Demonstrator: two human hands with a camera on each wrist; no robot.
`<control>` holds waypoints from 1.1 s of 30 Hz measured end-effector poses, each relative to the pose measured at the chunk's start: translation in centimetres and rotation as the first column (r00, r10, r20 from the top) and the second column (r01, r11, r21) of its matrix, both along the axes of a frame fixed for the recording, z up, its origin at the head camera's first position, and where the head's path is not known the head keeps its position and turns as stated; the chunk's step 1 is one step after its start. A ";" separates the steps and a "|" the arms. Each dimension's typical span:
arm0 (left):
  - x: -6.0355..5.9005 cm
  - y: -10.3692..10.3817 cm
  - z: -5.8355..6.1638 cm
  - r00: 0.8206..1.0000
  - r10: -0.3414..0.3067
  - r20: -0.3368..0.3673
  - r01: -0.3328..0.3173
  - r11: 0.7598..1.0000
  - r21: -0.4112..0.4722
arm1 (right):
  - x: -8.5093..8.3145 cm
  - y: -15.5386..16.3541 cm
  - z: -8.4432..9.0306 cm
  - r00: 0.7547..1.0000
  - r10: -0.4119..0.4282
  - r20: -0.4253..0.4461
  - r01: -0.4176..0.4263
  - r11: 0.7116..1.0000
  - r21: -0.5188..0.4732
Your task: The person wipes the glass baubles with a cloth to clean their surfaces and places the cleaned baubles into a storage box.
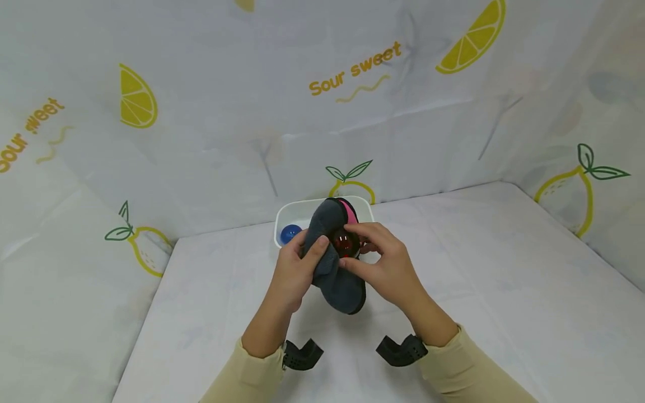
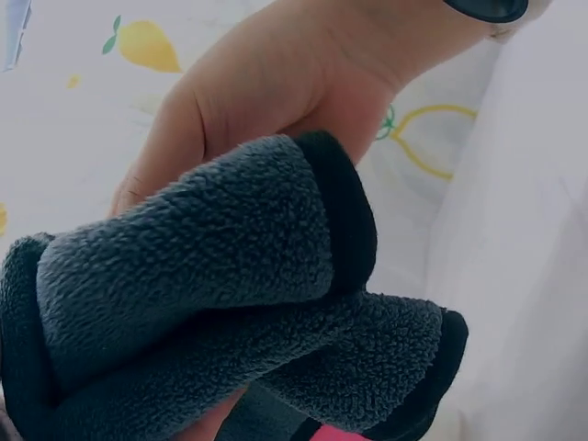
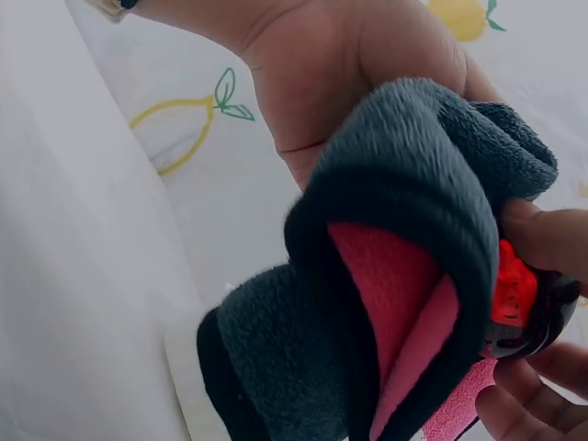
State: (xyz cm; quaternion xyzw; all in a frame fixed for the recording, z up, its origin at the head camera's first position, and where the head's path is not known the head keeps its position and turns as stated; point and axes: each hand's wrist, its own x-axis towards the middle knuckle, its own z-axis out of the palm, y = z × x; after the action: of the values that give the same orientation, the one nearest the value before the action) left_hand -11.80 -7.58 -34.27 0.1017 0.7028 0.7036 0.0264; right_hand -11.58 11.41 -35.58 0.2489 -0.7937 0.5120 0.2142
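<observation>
Your left hand (image 1: pixel 297 268) has its grip closed round a folded grey fleece cloth (image 1: pixel 335 268), thumb lying across the near face of the fold and the other fingers wrapped behind it, as the left wrist view confirms with the palm (image 2: pixel 276 83) pressed against the back of the roll. Your right hand (image 1: pixel 385 263) pinches a small red ball (image 1: pixel 344 243) between thumb and fingertips, right at the mouth of the fold, so the ball sits between your two grips and touches the cloth. From the right wrist view the ball (image 3: pixel 514 294) is tucked against the black edge binding, with the pink lining (image 3: pixel 404 303) of the cloth open just beside it. The cloth is held up off the surface, its lower end hanging below your grips and its upper end rising past them. Beneath your hands lies a worktop (image 1: pixel 504 291) draped in a white sheet, and white fabric printed with yellow lemons and the words "Sour sweet" (image 1: pixel 355 68) closes the space in behind and on both sides. Just beyond your grips, partly hidden by the top of the cloth, stands a white tub (image 1: pixel 287 215) against the back drape, and a blue ball (image 1: pixel 290 233) lies inside it, on the far side of your left hand. Black wrist mounts (image 1: pixel 302 355) show at both cuffs of your pale yellow sleeves (image 1: pixel 468 369).
</observation>
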 end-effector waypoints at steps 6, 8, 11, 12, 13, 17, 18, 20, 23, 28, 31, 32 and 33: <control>0.1 -0.1 0.2 0.999 -0.050 0.000 0.050 0.999 -0.001 | -0.4 0.1 -0.4 0.984 -0.009 0.176 0.039 0.985 -0.168; 0.1 -0.1 0.2 0.998 -0.064 -0.006 0.064 0.998 -0.001 | -0.5 0.2 -0.4 0.968 -0.006 0.250 0.063 0.973 -0.224; 0.1 -0.1 0.2 0.995 -0.096 -0.023 0.096 0.995 0.017 | -0.5 0.3 -0.3 0.934 0.026 0.356 0.089 0.948 -0.305; 0.1 -0.1 0.2 0.994 -0.105 -0.025 0.106 0.994 0.025 | -0.5 0.3 -0.2 0.922 0.038 0.385 0.095 0.942 -0.323; 0.0 -0.2 0.2 0.993 -0.112 -0.029 0.113 0.993 0.031 | -0.4 0.3 -0.1 0.910 0.049 0.411 0.101 0.936 -0.336; 0.0 -0.3 0.2 0.992 -0.121 -0.035 0.122 0.992 0.041 | -0.3 0.2 0.2 0.878 0.078 0.472 0.102 0.934 -0.343; 0.0 -0.3 0.3 0.993 -0.117 -0.033 0.118 0.992 0.039 | -0.3 0.2 0.2 0.874 0.083 0.479 0.096 0.936 -0.339; 0.0 -0.4 0.4 0.994 -0.106 -0.030 0.107 0.994 0.031 | -0.4 0.3 0.3 0.869 0.096 0.485 0.080 0.941 -0.329; 0.0 -0.4 0.5 0.997 -0.077 -0.025 0.078 0.997 0.015 | -0.5 0.4 0.3 0.871 0.142 0.471 0.025 0.943 -0.332; 0.1 -0.5 0.7 0.999 -0.037 -0.035 0.037 0.999 0.002 | -0.4 0.9 0.3 0.886 0.203 0.416 -0.075 0.950 -0.304; 0.1 -0.7 0.7 0.999 -0.031 -0.033 0.031 0.999 0.007 | -0.4 1.1 0.4 0.906 0.217 0.363 -0.121 0.956 -0.268; 0.1 -0.8 0.8 0.999 -0.032 -0.030 0.033 0.999 0.012 | -0.4 1.2 0.4 0.913 0.221 0.343 -0.134 0.956 -0.261; 0.1 -0.9 0.8 0.999 -0.035 -0.029 0.035 0.999 0.017 | -0.5 1.2 0.4 0.920 0.228 0.318 -0.147 0.955 -0.259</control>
State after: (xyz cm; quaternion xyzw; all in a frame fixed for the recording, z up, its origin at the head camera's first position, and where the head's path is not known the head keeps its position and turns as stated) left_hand -11.71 -8.46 -33.47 0.1242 0.6949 0.7078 0.0279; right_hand -12.03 12.65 -35.14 0.2044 -0.7266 0.6541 0.0489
